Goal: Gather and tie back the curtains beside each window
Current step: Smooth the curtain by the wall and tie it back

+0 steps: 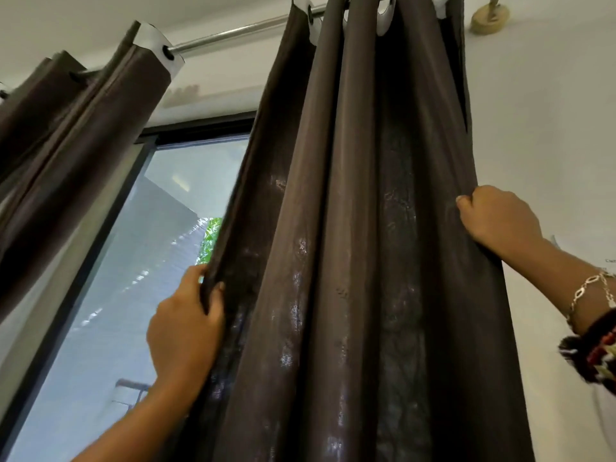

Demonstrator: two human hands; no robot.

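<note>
A white wall [550,111] and ceiling were viewed from below, with a dark-framed window [160,228] at the left through which daylight and foliage were seen. The dark brown curtain [350,228], the thing being worked on, was hung in deep vertical folds from a metal rod [233,31], between the window and the wall, already bunched at its eyelets. A second curtain panel [66,128] was hung on the same rod at the far left, apart from the first. The window-side edge of the curtain was gripped by the left hand [186,325], fingers curled round the fabric; the wall-side edge was clenched in the right hand [496,218], thumb on top. A chain bracelet [586,288] was worn on the right wrist. No tie-back was seen.

Gathering was judged to be in progress and tying not yet begun. Folds could be lost from either grip if the edges were brought together unevenly. The rod's mount [490,18] could be strained if the fabric were pulled downward. The bracelet could be snagged on the cloth.
</note>
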